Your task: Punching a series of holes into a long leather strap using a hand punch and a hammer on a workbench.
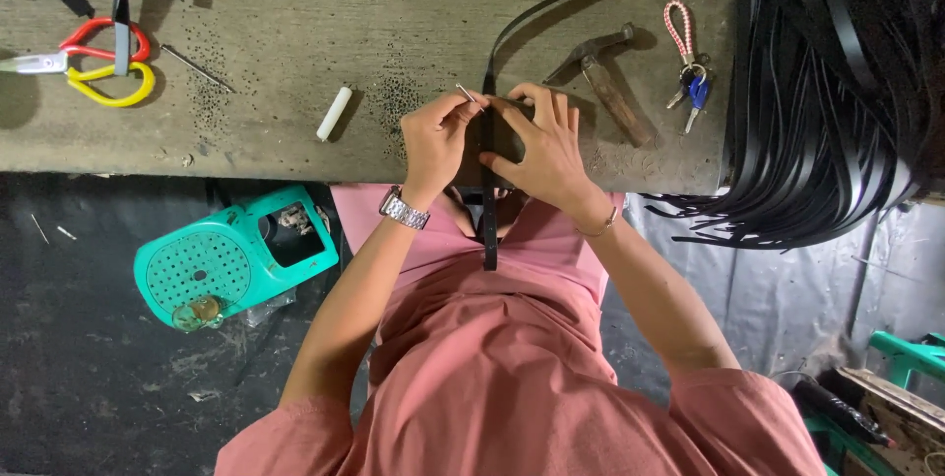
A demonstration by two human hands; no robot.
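My left hand (436, 136) pinches a thin metal punch or nail (466, 93) against a black strap (489, 230) at the near edge of the wooden workbench (295, 63). My right hand (543, 146) presses down on the same strap beside it, fingers spread over it. The strap hangs off the bench toward my lap and curves away across the bench top. A metal watch is on my left wrist and a thin bracelet on my right.
A hammer (605, 77) lies just right of my hands, with a bunch of keys (687, 72) beyond it. A white cylinder (334, 113) and red-and-yellow scissors (94, 63) lie to the left. Many black straps (827, 122) hang at the right. A teal device (231, 257) sits on the floor.
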